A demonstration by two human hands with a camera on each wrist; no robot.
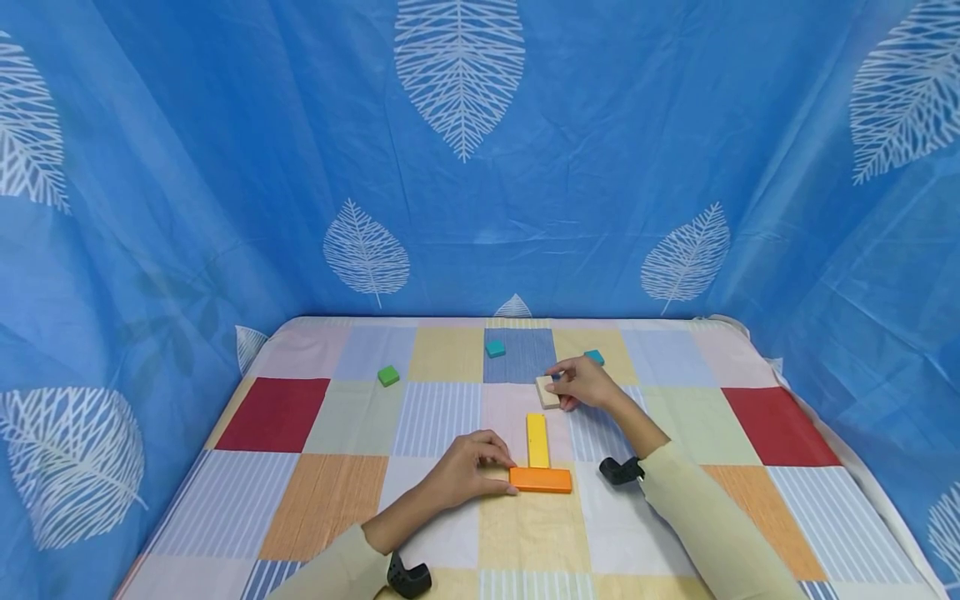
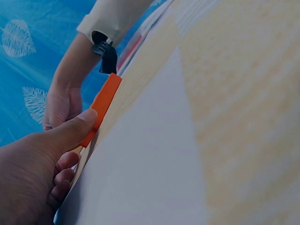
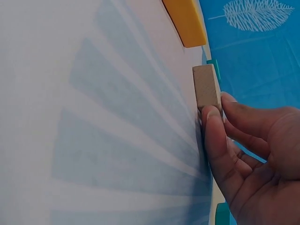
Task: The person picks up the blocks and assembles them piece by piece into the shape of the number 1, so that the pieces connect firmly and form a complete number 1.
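An orange block lies crosswise on the patchwork cloth, and my left hand pinches its left end. The left wrist view shows the thumb pressed on the side of this orange block. A yellow block extends away from the middle of the orange one, forming a T shape. Beyond its far end, my right hand holds a plain wooden block between thumb and fingers. In the right wrist view the wooden block shows its end, with the yellow block farther off.
A green block lies at the back left. One teal block sits at the back middle, and another teal block is partly hidden behind my right hand. A blue leaf-print curtain encloses the table's back and sides.
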